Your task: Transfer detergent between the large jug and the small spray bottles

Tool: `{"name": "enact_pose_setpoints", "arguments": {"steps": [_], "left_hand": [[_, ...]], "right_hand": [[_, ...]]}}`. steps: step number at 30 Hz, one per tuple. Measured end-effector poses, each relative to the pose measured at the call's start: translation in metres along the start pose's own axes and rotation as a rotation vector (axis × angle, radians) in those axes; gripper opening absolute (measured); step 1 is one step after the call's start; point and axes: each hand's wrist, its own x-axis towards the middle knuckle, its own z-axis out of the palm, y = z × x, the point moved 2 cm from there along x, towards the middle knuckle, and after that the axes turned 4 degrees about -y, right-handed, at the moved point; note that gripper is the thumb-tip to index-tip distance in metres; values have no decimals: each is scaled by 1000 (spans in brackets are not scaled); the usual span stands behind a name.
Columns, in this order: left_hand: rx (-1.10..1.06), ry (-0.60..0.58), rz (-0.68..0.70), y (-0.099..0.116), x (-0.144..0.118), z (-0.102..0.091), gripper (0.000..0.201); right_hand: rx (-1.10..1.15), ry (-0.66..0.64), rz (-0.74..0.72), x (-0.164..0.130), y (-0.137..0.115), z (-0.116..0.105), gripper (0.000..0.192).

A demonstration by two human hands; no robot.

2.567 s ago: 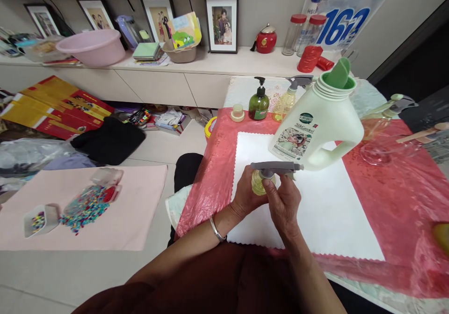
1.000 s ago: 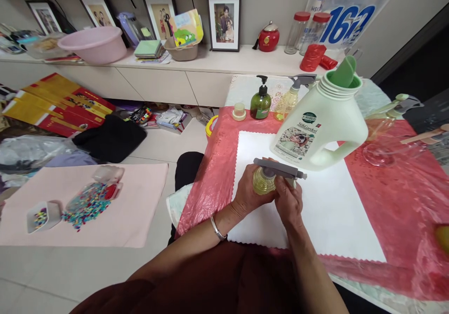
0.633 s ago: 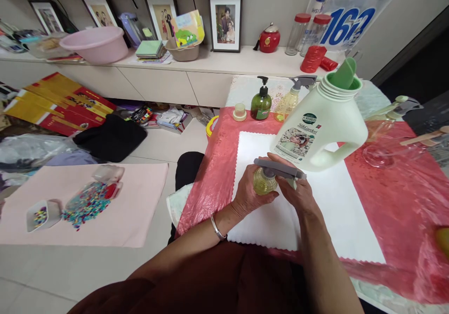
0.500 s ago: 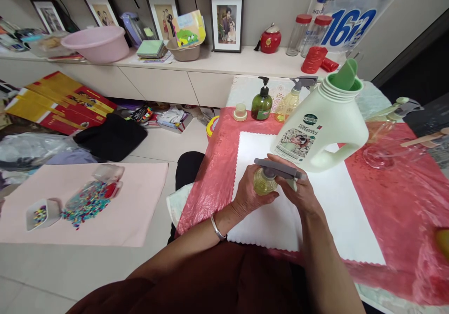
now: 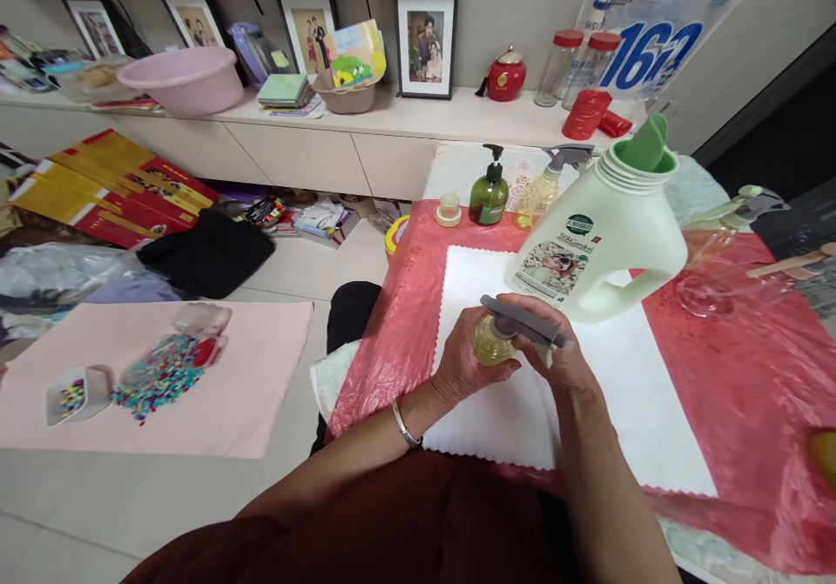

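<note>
A clear spray bottle [image 5: 491, 345] with yellowish liquid and a grey spray head [image 5: 526, 320] is held over the white scalloped mat [image 5: 509, 419]. My left hand [image 5: 462, 356] wraps round its body. Around the collar and trigger of the spray head, my right hand [image 5: 555, 349] is closed, its fingers partly hidden beneath the grey top. Just beyond my hands stands a large pale green jug [image 5: 588, 236], uncapped, with a green scoop-like piece [image 5: 646, 144] in its mouth. Behind it are a green pump bottle [image 5: 489, 197], another spray bottle [image 5: 536, 197] and a pale cap [image 5: 448, 210].
Red plastic sheeting [image 5: 751, 392] covers the table. At the right stand another spray bottle [image 5: 722, 227] and a clear glass vessel [image 5: 709, 292] by a wooden handle. A pink mat [image 5: 261, 375] at left bears colourful beads [image 5: 163, 379] and a white dish [image 5: 91, 395].
The grey spray head has turned slightly and shifted a little right in my right hand. My left hand keeps its hold on the bottle, almost unmoved.
</note>
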Motion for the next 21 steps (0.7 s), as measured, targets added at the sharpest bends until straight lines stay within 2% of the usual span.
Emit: {"name": "enact_pose_setpoints", "arguments": {"steps": [5,9,14,21], "left_hand": [[-50,29,15,5,2,-3,77],[-45,20,15,5,3,-2,75],[-6,32,32,5,3,-3,78],[12,23,12,5,2,-4,81]], "right_hand": [[-51,-31,33,1,-14,3,50],[-93,20,74,2,-21,7,54],[-64,27,14,5,-25,11,52],[-102,83,58,2,-25,11,53]]}}
